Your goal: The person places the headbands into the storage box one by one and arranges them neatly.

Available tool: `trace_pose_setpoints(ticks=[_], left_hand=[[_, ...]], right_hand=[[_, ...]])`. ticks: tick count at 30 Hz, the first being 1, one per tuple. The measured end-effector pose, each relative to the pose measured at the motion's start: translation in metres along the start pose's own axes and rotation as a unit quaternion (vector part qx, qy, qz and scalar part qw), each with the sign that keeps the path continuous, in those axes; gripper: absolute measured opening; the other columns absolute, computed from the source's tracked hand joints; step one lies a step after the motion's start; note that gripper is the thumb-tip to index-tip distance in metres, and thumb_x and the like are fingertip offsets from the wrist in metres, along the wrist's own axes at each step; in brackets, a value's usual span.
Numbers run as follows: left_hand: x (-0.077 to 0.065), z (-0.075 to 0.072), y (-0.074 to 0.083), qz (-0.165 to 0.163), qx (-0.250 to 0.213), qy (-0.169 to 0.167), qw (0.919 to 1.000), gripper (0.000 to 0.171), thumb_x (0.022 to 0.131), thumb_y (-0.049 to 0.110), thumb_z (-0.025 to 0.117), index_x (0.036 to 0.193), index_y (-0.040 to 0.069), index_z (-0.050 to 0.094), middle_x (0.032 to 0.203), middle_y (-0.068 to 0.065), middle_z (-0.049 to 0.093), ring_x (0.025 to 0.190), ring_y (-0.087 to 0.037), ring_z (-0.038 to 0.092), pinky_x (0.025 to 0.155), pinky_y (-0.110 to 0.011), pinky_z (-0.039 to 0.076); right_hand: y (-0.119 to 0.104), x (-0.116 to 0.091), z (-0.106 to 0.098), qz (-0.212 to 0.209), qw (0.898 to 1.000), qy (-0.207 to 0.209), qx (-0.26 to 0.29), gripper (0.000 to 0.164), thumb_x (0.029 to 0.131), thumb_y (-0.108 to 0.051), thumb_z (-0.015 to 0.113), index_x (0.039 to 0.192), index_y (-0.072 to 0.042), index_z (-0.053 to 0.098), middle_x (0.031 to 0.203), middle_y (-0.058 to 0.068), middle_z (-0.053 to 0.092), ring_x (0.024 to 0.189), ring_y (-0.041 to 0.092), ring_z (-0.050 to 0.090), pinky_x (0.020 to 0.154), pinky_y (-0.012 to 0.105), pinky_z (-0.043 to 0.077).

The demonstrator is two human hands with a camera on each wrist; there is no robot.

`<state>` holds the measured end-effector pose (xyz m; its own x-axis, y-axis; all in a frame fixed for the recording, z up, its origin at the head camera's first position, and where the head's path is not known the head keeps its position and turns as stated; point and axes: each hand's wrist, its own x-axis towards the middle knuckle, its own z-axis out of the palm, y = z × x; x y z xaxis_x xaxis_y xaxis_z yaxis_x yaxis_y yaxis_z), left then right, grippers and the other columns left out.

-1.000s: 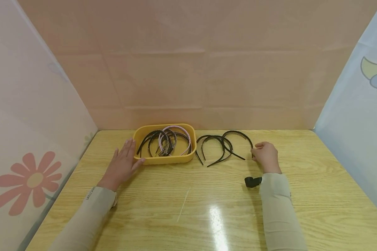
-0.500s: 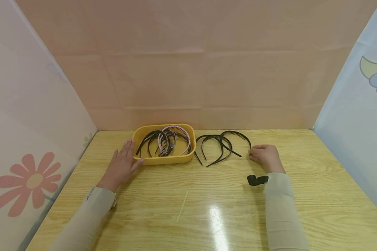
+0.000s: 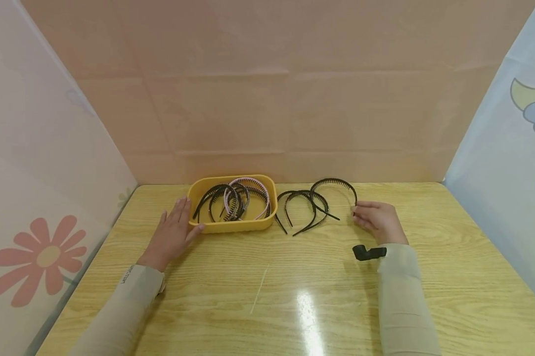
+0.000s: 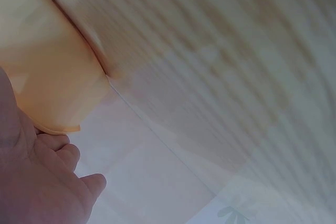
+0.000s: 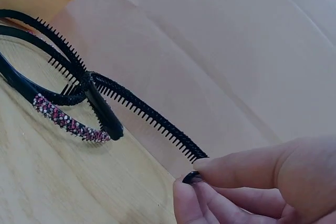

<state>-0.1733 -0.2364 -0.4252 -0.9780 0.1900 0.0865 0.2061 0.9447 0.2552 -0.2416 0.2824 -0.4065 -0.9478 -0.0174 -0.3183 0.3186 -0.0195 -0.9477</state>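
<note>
In the head view my right hand [image 3: 380,221] pinches one end of a black toothed headband [image 3: 334,181]. Its other end lies across two more black headbands [image 3: 290,197] on the table. One of those carries pink and white beads [image 5: 65,119], seen in the right wrist view. My left hand [image 3: 169,235] rests with straight fingers against the left end of a yellow basket [image 3: 238,227]. Several headbands lie inside the basket, mostly black, with a pink one [image 3: 266,190] among them. The left wrist view shows the palm and fingers beside the basket's outer wall [image 4: 58,61].
A wooden table [image 3: 223,296] carries everything. A peach backdrop [image 3: 267,99] stands behind it, with printed panels [image 3: 36,163] on the left and right. A black camera mount [image 3: 369,252] juts from the right wrist.
My right hand has lifted its end of the headband slightly and turned a little. The headband's arch has risen and its loose end has shifted left. My left hand stays in place.
</note>
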Motion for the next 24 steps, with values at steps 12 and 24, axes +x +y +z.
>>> trace_pose_setpoints(ticks=[12, 24], left_hand=[[0.000, 0.002, -0.003, 0.003, -0.005, 0.001, 1.0000, 0.086, 0.108, 0.052, 0.040, 0.160, -0.005, 0.003, 0.167, -0.027, 0.005, 0.154, -0.043, 0.006, 0.119, -0.067, 0.007], [0.001, 0.002, -0.001, 0.002, -0.004, 0.002, 1.0000, 0.087, 0.107, 0.053, 0.040, 0.160, -0.006, 0.004, 0.166, -0.027, 0.005, 0.154, -0.043, 0.007, 0.119, -0.068, 0.007]], right_hand=[[-0.013, -0.004, 0.012, -0.033, 0.999, 0.011, 0.016, 0.062, 0.098, -0.007, 0.068, 0.151, 0.009, 0.039, 0.098, -0.005, 0.072, 0.091, 0.007, 0.072, 0.087, 0.022, 0.057], [-0.023, -0.009, 0.040, -0.068, 0.997, -0.002, 0.034, 0.058, 0.097, -0.005, 0.069, 0.147, 0.010, 0.044, 0.097, -0.003, 0.073, 0.087, 0.008, 0.073, 0.085, 0.022, 0.057]])
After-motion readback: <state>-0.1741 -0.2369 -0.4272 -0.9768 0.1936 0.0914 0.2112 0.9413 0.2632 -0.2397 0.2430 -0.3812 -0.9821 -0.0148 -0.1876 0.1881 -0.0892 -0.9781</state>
